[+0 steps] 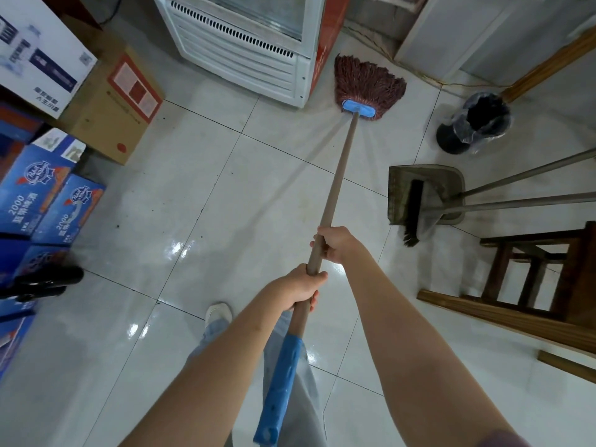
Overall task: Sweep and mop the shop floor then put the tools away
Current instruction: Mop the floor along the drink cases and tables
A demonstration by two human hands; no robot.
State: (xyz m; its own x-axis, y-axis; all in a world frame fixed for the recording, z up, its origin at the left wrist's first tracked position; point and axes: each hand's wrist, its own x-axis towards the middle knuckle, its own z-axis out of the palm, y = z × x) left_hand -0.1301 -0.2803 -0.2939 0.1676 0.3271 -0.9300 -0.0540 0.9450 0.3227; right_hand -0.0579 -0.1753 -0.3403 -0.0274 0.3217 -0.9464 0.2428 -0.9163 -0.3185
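Observation:
A mop point(340, 175) with a long tan handle, a blue clamp and a reddish-brown string head lies stretched out over the white tiled floor point(206, 195). Its head rests on the tiles beside the corner of a white cooler. My right hand point(333, 243) grips the handle further out. My left hand point(301, 287) grips it just behind, above a blue sleeve at the handle's near end. To the right a broom point(414, 211) rests in a grey dustpan point(425, 179), both with long metal handles.
A white and red drinks cooler point(245, 43) stands at the back. Blue beer cartons point(42, 195) and cardboard boxes point(113, 104) line the left. A black lined bin point(477, 124) and a wooden stool point(541, 272) stand right. Wet tiles shine near my white shoe point(219, 312).

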